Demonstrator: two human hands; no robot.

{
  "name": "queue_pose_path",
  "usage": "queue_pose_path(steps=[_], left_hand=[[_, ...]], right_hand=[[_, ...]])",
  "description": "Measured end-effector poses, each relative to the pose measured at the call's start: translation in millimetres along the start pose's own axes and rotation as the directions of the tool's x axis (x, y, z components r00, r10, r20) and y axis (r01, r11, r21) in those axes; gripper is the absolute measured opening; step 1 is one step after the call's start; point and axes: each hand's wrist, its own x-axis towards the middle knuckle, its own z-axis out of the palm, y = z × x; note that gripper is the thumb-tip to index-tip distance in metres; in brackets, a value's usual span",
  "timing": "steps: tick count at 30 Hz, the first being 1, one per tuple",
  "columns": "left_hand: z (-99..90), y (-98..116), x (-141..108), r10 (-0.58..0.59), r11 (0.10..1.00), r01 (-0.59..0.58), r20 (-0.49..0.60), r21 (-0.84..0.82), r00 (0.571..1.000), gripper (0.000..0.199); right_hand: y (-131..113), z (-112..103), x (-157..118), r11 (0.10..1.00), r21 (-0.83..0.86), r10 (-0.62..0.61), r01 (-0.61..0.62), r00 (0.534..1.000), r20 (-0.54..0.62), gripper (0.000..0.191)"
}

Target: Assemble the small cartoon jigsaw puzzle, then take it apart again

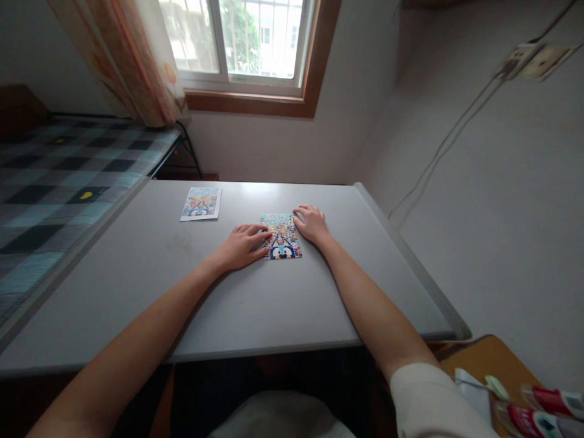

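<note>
A small, colourful cartoon picture (283,242) with a blue dog's face along its lower edge lies flat on the grey-white table (274,310). It looks like an assembled jigsaw puzzle, though seams are too fine to make out. My left hand (244,246) rests at its left side, fingers stretched out and the tips over that edge. At the upper right edge, my right hand (311,223) lies palm down with its fingertips touching the border. Neither hand grips anything. Farther left lies a white-bordered paper sheet (201,204) with a similar print.
Left of the table stands a bed with a checked cover (91,161). A window (255,42) and curtain (123,61) are ahead. Cables (435,158) hang from a wall socket (520,59). Bottles with red labels (533,420) lie on a wooden surface (497,359) at lower right.
</note>
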Motion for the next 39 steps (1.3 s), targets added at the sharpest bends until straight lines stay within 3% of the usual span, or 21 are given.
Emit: queue_pose_path(steps=[39], left_hand=[[-0.4, 0.6, 0.2, -0.019, 1.0, 0.018, 0.019, 0.009, 1.0, 0.042]], right_hand=[[-0.8, -0.8, -0.5, 1.0, -0.008, -0.002, 0.002, 1.0, 0.013, 0.032]])
